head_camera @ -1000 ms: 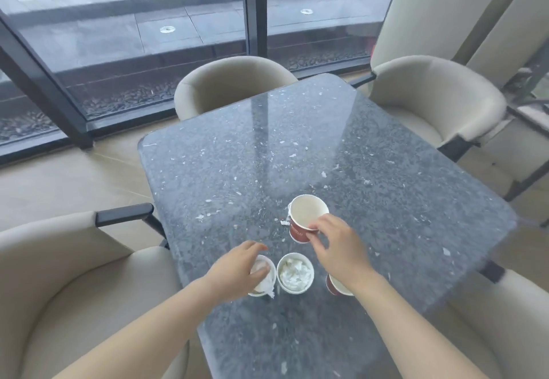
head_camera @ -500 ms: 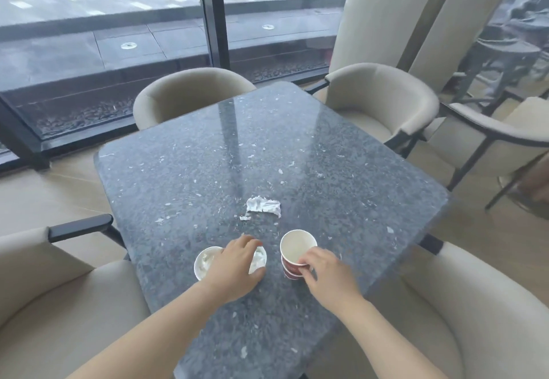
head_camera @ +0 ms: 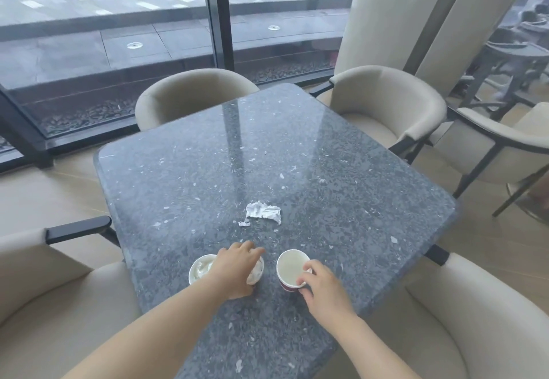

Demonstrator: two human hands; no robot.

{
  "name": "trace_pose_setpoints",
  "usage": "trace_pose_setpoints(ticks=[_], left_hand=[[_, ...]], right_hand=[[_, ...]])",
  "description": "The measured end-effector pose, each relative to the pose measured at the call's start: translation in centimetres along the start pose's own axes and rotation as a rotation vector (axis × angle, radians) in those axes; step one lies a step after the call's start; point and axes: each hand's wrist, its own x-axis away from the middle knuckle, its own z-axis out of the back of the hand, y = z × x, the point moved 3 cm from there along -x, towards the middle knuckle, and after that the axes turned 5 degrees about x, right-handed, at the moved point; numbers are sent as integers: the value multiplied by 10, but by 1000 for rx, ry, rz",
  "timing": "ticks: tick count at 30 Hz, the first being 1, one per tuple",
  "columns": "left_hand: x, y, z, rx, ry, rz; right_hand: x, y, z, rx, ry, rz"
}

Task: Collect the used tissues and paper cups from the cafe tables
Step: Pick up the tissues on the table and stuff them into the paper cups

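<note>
Near the front of the grey speckled table (head_camera: 326,176) stands an empty red paper cup (head_camera: 290,270); my right hand (head_camera: 322,288) pinches its near rim. Left of it my left hand (head_camera: 237,271) lies over two white-rimmed paper cups stuffed with tissue. One cup (head_camera: 200,268) shows at the hand's left, the other (head_camera: 257,273) peeks out at its right. I cannot tell whether this hand grips them or only rests on them. A crumpled white tissue (head_camera: 264,211) lies loose on the table, farther back than both hands, with a small scrap (head_camera: 244,224) beside it.
Beige armchairs surround the table: one at the far side (head_camera: 190,93), one at the right rear (head_camera: 395,105), one at the left (head_camera: 38,283) and one at the near right (head_camera: 475,319). A glass wall with a dark mullion (head_camera: 218,16) runs behind.
My right hand brought the red cup from farther back down to the front, next to the tissue-filled cups, uncovering the crumpled tissue. The view shifted. My left hand stays on the cups.
</note>
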Motion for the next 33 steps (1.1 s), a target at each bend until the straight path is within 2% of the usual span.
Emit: trace_pose_setpoints(ticks=[2, 6, 9, 12, 18, 22, 29, 33], left_hand=[[-2, -4, 11, 98, 54, -1], [7, -14, 51, 340, 297, 1], [17, -18, 81, 389, 411, -23], [20, -13, 96, 379, 449, -63], [7, 10, 79, 317, 314, -185], [-3, 24, 50, 239, 185, -208], [6, -8, 18, 182, 122, -43], [22, -44, 11, 91, 71, 144]], right_hand=[[-9, -4, -3, -20, 13, 5], [-25, -18, -5, -90, 16, 56], [-34, -26, -1, -152, 21, 90], [-38, -28, 8, -171, 52, 107], [-33, -11, 27, -191, 115, 54], [-31, -1, 32, -194, 132, 25], [-39, -13, 24, -213, 62, 74], [-46, -29, 11, -191, -40, 114]])
